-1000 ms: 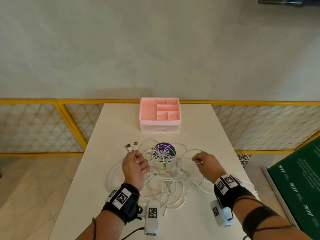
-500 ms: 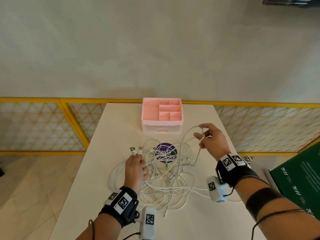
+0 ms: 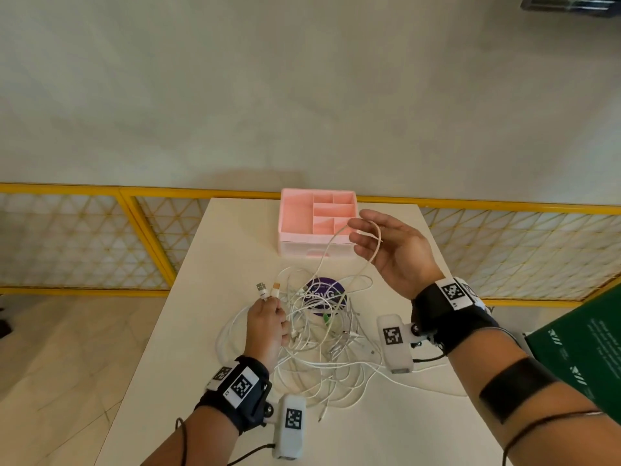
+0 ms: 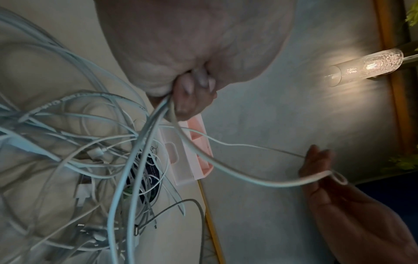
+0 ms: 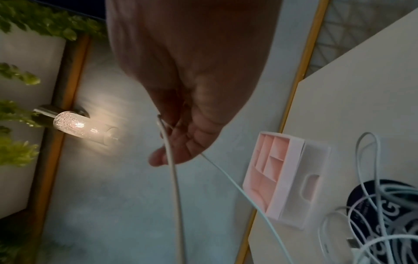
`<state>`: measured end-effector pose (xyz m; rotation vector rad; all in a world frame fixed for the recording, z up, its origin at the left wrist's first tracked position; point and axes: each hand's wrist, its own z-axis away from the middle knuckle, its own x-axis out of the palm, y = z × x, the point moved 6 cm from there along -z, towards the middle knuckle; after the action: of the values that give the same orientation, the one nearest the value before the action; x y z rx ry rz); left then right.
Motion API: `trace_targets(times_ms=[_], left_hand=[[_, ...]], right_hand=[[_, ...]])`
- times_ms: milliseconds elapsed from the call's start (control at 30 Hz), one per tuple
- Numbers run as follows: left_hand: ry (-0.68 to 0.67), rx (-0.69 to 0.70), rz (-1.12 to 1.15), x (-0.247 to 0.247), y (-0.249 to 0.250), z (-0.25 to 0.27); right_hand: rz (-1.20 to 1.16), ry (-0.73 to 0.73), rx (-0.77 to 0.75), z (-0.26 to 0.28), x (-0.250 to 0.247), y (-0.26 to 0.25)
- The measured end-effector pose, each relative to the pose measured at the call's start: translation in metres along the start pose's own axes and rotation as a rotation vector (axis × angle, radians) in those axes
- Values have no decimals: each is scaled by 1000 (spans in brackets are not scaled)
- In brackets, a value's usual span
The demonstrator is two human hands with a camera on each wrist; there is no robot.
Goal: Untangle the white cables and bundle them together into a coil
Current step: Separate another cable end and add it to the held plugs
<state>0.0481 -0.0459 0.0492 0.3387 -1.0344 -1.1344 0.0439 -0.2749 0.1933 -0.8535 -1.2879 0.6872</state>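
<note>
At the centre of the frame, tangled white plastic cables (image 3: 322, 334) are spread on the tabletop (image 3: 208, 331); two plug ends are gripped by the left hand (image 3: 267, 326), and a raised loop is draped over the spread fingers (image 3: 361, 227) of the right hand (image 3: 393, 253).

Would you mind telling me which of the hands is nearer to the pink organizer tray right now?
Right. The right hand is raised beside the pink organizer tray, a cable loop draped over its fingers. The left hand is nearer the person, gripping cable ends at the tangle.
</note>
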Motion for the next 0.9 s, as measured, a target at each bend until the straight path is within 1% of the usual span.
trace_targets(times_ms=[33, 67, 100, 133, 200, 267, 300, 367, 433, 500, 567, 633, 700, 767, 800, 833, 900], left_hand=[[24, 28, -64, -2, -1, 0], [82, 85, -186, -5, -1, 1], [134, 111, -279, -6, -2, 2], [155, 87, -280, -6, -4, 2], [143, -12, -195, -3, -8, 3], [165, -65, -132, -5, -6, 3], [175, -76, -91, -5, -4, 3], [173, -56, 22, -5, 0, 1], [166, -39, 141, -4, 5, -2], [146, -26, 174, -1, 13, -2], [86, 10, 112, 6, 16, 3], [-5, 80, -6, 16, 16, 9], [-114, 160, -168, 28, 15, 19], [-218, 203, -333, 40, 11, 30], [-265, 216, -396, 44, 9, 34], [-312, 222, -445, 49, 6, 38], [-411, 206, -515, 57, 0, 47]], right_hand=[[-13, -29, 19, 3, 6, 1], [2, -62, 34, 7, 11, 3], [36, -99, 50, 11, 17, 8], [67, -146, 70, 14, 21, 15], [100, -269, 138, 24, 27, 34], [160, -383, 228, 34, 29, 56], [212, -430, 270, 39, 28, 67], [336, -516, 368, 51, 22, 88], [476, -561, 479, 61, 8, 109], [615, -532, 575, 67, -13, 127], [721, -466, 630, 69, -31, 139], [764, -401, 669, 68, -40, 147], [679, -257, 678, 62, -38, 148], [552, -84, 616, 50, -30, 144], [522, -27, 577, 44, -24, 140], [501, 2, 549, 40, -17, 137], [439, -27, 526, 32, 0, 133]])
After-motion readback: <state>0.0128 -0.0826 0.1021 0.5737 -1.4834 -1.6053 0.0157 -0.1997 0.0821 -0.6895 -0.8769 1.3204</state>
